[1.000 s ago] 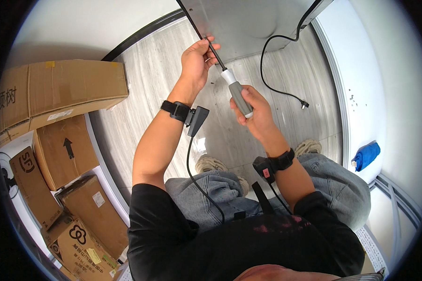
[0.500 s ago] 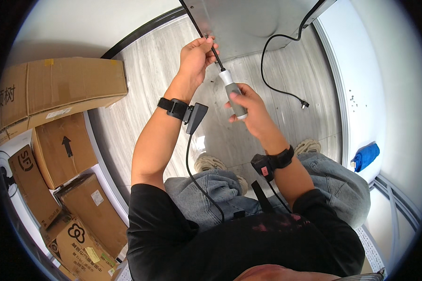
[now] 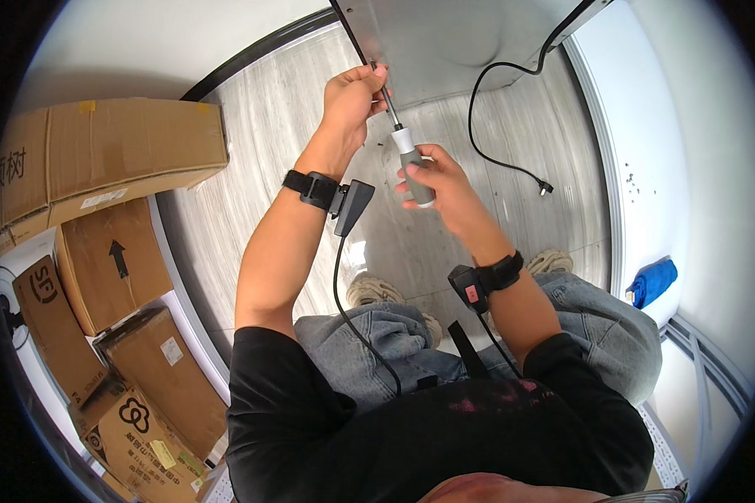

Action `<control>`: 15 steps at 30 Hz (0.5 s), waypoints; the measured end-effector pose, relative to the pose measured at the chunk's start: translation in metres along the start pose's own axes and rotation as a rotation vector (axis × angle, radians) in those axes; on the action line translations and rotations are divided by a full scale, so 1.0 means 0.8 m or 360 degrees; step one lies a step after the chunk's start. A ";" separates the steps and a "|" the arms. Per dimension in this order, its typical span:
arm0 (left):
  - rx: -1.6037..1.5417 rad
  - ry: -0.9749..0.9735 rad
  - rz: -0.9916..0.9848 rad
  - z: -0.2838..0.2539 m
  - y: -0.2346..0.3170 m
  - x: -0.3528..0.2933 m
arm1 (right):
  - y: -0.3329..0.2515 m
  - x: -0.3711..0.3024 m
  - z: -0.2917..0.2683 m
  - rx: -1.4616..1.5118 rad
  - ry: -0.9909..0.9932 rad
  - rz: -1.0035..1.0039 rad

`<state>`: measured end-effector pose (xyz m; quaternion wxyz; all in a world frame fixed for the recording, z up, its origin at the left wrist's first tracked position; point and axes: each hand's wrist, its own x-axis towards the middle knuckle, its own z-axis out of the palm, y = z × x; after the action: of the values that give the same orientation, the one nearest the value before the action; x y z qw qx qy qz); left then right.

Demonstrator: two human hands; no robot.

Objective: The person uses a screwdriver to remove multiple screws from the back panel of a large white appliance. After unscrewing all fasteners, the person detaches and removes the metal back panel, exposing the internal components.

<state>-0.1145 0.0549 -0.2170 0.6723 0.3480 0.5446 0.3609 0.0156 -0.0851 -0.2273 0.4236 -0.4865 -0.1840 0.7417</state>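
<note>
A screwdriver (image 3: 415, 170) with a grey and white handle and a long metal shaft slants up toward the edge of a grey metal panel (image 3: 453, 46). My right hand (image 3: 443, 186) is closed around its handle, thumb lying along the grip. Up by the panel's edge, my left hand (image 3: 356, 94) pinches around the far end of the shaft with thumb and forefinger. A small dark bit, perhaps a screw, shows just above those fingertips, but the fingers largely hide the tip. Each wrist wears a black strap with a cabled device.
A black power cord (image 3: 478, 138) with a plug hangs from the panel's right side onto the grey wood-look floor (image 3: 285, 109). Cardboard boxes (image 3: 134, 151) stack up at left. A blue cloth bundle (image 3: 653, 282) and small dark bits (image 3: 630, 178) lie on the white surface at right.
The screwdriver handle and my right hand have shifted slightly left, and the shaft now catches the light. My left hand stays at the panel's edge.
</note>
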 end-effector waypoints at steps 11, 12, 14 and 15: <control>0.0095 0.0069 0.0011 0.004 0.004 -0.001 | 0.009 0.016 -0.015 -0.0257 -0.0035 0.0077; 0.0094 0.0063 0.0013 0.003 0.003 0.001 | 0.011 0.017 -0.016 -0.0307 -0.0026 0.0022; 0.0094 0.0053 0.0018 0.000 0.002 0.005 | 0.015 0.018 -0.016 -0.0407 -0.0009 -0.0088; 0.0092 0.0036 0.0015 0.001 0.002 0.006 | 0.011 0.015 -0.013 -0.0366 0.0010 -0.0037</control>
<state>-0.1134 0.0600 -0.2179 0.6540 0.3658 0.5608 0.3522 0.0188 -0.0818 -0.2454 0.3743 -0.5320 -0.2722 0.7091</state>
